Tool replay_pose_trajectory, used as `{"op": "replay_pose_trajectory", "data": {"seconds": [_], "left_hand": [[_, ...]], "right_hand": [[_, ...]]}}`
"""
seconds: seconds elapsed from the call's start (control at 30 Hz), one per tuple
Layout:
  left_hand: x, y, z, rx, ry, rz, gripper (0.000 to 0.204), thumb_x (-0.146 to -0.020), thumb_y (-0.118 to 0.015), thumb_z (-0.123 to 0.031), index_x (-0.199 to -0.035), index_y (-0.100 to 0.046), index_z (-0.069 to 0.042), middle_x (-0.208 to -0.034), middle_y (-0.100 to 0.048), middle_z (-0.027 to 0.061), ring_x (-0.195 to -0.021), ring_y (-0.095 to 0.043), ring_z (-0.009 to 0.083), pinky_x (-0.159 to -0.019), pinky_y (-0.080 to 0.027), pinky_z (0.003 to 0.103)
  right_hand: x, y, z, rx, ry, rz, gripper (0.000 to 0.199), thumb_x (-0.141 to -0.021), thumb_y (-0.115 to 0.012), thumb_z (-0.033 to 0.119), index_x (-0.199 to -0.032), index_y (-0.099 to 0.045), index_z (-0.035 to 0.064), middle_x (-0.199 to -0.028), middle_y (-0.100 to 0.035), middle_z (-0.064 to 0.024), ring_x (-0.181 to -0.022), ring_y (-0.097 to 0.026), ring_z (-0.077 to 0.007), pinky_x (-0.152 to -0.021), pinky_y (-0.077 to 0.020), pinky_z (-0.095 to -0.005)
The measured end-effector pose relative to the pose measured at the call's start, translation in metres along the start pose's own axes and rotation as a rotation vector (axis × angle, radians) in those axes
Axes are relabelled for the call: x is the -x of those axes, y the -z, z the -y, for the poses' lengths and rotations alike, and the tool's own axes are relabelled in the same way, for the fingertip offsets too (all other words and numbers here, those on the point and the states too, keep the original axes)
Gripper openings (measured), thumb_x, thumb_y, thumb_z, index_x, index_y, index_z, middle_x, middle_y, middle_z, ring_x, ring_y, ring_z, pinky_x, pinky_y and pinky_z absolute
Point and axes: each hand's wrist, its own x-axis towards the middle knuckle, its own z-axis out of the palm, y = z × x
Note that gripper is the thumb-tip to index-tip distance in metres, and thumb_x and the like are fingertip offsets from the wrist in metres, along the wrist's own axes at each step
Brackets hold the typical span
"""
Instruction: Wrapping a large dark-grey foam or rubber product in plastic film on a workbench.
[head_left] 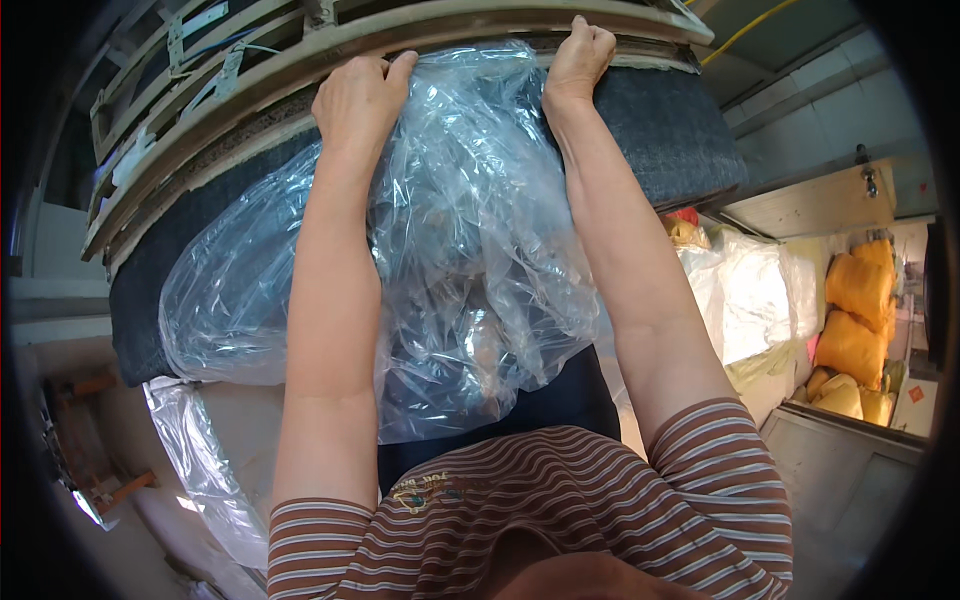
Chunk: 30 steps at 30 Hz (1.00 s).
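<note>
Our left hand (pixel 360 100) lies curled over the upper edge of the clear plastic bag (pixel 470 230), pressing it against the dark grey cushion (pixel 660 130). To its right, our right hand (pixel 578 55) is clamped on the bag's rim at the cushion's top edge. We judge the cover only begun: the film hangs bunched below both hands, with grey fabric bare on either side.
</note>
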Motion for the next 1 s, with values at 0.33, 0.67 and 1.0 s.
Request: {"op": "replay_pose_trajectory", "data": {"seconds": [0.33,0.67,1.0], "left_hand": [[0.078,0.046,-0.006,0.817,-0.052,-0.035,0.028,-0.087,-0.058,-0.025,-0.072,-0.056,-0.002,-0.054,-0.045,0.0004,-0.049,-0.043,0.0059,-0.047,-0.034,0.023],[0.19,0.093,-0.01,0.985,0.005,0.053,0.018,-0.091,-0.055,-0.018,-0.084,-0.06,-0.002,-0.062,-0.051,-0.0026,-0.054,-0.048,0.0052,-0.051,-0.036,0.019],[0.183,0.138,-0.061,0.442,-0.499,-0.071,0.029,-0.075,-0.069,-0.013,-0.103,-0.061,-0.007,-0.1,-0.056,0.0045,-0.091,-0.054,0.0168,-0.073,-0.041,0.028]], "right_hand": [[0.099,0.097,0.093,-0.388,-0.162,0.445,0.021,-0.093,-0.046,0.026,-0.095,-0.047,0.0055,-0.09,-0.05,-0.0043,-0.081,-0.047,-0.0096,-0.075,-0.0387,-0.0235],[0.099,0.138,0.146,-0.24,-0.05,1.026,0.026,-0.082,-0.066,0.025,-0.097,-0.057,0.0049,-0.083,-0.057,0.0013,-0.077,-0.052,-0.0057,-0.066,-0.0415,-0.0199],[0.128,0.186,0.186,-0.226,-0.015,1.082,0.028,-0.087,-0.057,0.014,-0.113,-0.053,0.0055,-0.071,-0.057,0.0021,-0.065,-0.051,-0.0055,-0.062,-0.0429,-0.0205]]}}
